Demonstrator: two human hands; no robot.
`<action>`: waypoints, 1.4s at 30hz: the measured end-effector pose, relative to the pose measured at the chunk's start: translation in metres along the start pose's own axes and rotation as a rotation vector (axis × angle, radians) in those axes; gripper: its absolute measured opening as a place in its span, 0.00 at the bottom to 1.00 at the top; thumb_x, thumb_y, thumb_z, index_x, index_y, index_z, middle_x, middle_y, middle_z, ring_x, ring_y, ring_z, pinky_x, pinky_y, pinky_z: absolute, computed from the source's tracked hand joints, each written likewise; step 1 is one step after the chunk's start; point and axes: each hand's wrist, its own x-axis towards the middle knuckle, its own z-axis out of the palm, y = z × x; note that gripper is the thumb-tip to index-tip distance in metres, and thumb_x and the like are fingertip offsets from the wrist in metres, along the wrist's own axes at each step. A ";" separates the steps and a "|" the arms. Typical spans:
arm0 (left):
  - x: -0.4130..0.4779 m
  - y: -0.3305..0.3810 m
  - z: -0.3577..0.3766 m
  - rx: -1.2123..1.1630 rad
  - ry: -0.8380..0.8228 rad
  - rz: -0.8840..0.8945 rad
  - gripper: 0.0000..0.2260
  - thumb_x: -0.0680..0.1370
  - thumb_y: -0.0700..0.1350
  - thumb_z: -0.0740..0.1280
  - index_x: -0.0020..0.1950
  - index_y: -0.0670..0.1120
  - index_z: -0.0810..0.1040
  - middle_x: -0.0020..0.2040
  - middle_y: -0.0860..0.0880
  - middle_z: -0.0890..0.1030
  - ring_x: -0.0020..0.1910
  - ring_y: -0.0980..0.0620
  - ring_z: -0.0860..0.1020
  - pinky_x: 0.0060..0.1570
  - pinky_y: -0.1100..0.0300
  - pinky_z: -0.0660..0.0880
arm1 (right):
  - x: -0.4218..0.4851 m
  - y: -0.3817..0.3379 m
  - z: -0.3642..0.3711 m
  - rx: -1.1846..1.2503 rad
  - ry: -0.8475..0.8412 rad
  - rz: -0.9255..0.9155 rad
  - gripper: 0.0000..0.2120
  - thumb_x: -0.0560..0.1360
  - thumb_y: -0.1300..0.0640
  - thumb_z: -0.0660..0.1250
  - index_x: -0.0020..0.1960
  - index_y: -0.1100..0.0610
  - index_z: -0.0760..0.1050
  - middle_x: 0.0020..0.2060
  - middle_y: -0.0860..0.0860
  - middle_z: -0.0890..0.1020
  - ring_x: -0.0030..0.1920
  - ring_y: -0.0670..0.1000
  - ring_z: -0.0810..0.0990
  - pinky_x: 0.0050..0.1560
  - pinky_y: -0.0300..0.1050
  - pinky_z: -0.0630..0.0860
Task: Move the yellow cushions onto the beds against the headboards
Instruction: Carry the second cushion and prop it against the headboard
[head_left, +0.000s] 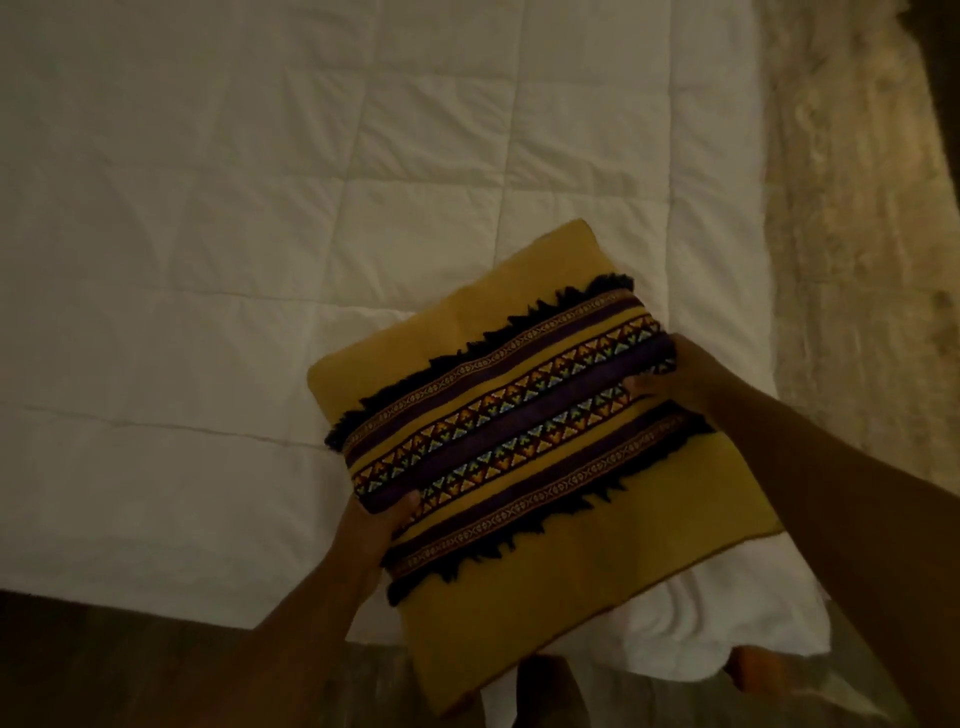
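Cushion (524, 447) held flat over near corner of bed (260, 260), overhanging its edge toward floor (130, 665). Left hand (371, 525) and right hand (675, 374) clamped on opposite ends of woven band; fingers curled under, thumbs pressed on top. Band axis running diagonally, lower left to upper right. Both hands equally engaged. Headboard not in view; direction of carry undetermined.

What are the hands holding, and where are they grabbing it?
Both hands hold the yellow cushion over the white quilt: the left hand and the right hand grip opposite side edges, at the ends of its patterned band.
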 end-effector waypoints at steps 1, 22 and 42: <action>-0.002 -0.005 0.002 -0.034 0.012 -0.008 0.26 0.72 0.44 0.75 0.69 0.51 0.74 0.62 0.43 0.82 0.60 0.40 0.80 0.57 0.36 0.77 | 0.007 -0.010 0.001 -0.037 0.002 -0.022 0.38 0.61 0.51 0.83 0.66 0.51 0.71 0.62 0.52 0.79 0.59 0.55 0.77 0.60 0.54 0.76; 0.005 -0.092 0.090 -0.332 0.335 -0.428 0.34 0.74 0.43 0.73 0.77 0.44 0.62 0.72 0.39 0.71 0.67 0.37 0.73 0.66 0.36 0.71 | 0.115 -0.065 0.053 -0.574 -0.183 -0.139 0.33 0.69 0.56 0.78 0.69 0.55 0.67 0.66 0.56 0.75 0.63 0.58 0.76 0.61 0.51 0.72; 0.001 -0.057 0.045 0.031 0.315 -0.370 0.58 0.54 0.59 0.81 0.78 0.47 0.57 0.75 0.41 0.65 0.70 0.37 0.69 0.63 0.38 0.73 | 0.066 -0.010 0.047 -0.655 0.142 -0.242 0.37 0.77 0.38 0.63 0.78 0.56 0.58 0.75 0.58 0.66 0.74 0.60 0.65 0.71 0.62 0.65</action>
